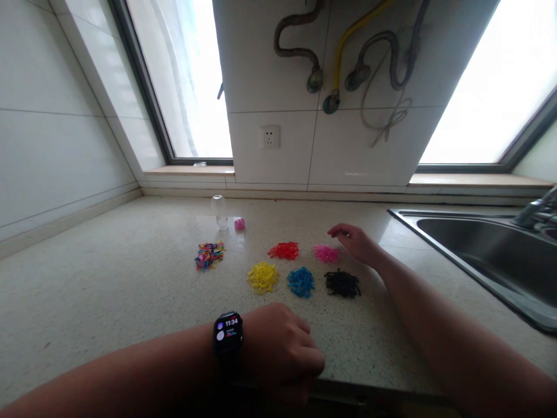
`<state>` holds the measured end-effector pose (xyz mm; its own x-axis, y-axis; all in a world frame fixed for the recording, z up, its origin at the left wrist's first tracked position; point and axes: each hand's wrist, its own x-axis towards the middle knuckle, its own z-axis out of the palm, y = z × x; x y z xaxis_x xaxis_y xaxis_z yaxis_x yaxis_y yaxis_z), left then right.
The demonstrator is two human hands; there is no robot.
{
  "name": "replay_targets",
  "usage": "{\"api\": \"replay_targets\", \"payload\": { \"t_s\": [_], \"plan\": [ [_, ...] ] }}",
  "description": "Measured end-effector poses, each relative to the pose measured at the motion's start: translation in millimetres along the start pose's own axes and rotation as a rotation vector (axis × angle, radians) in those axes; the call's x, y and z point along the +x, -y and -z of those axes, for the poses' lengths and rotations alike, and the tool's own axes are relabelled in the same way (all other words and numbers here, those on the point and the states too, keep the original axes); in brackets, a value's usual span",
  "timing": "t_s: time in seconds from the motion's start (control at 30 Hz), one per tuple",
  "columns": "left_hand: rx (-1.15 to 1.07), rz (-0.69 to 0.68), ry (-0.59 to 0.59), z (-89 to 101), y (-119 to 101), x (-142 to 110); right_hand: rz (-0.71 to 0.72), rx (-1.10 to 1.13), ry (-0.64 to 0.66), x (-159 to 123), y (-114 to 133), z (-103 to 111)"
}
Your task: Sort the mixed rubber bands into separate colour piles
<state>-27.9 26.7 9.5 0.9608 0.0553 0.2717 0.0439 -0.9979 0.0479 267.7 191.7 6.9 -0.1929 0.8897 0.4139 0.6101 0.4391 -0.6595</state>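
left hand (285, 345) and right hand (353, 240) bent, grips unclear; pink pile (326, 253) runs left to right.

You are in a kitchen, most likely a home's: a stainless sink (474, 244) with a faucet (537, 210) set into a speckled stone bench (143, 278), white wall tiles (270, 165), a power socket (270, 137), and exposed flexible pipes (285, 39) with valves (315, 79) on the wall before you.

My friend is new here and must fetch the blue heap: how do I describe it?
On the speckled pale countertop, left of the steel sink, find the nearer row of small heaps. The blue heap of short strips sits between the yellow heap and black heap, the only all-blue one.
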Motion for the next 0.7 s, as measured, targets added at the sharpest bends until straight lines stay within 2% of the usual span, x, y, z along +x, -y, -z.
{"api": "replay_targets", "payload": {
  "t_s": [0.1, 0.17, 0.27, 0.4, 0.53, 0.7],
  "plan": [
    [0.049, -0.029, -0.002, -2.2, -1.8, -0.5, 0.021, 0.083, -0.023, 0.8, 29.5, -7.1],
    [0.05, -0.048, -0.019, -3.9, -4.4, -0.4, 0.033, 0.144, 0.01, 1.8, 55.0, -13.8],
    [0.015, -0.079, -0.009, -4.3, -8.3, 0.0, 0.087, 0.161, 0.18, 3.8, 96.8, -29.2],
    [-0.008, -0.086, 0.036, -0.4, -10.7, 0.8, 0.337, 0.113, 0.411, 11.9, 143.1, -62.1],
    [-0.012, -0.065, 0.048, 5.0, -11.6, 1.6, 0.489, -0.027, 0.561, 29.5, 169.1, -105.6],
    [0.009, -0.073, 0.029, 7.4, -12.4, 2.2, 0.618, -0.193, 0.688, 47.5, 183.0, -157.3]
  ]
}}
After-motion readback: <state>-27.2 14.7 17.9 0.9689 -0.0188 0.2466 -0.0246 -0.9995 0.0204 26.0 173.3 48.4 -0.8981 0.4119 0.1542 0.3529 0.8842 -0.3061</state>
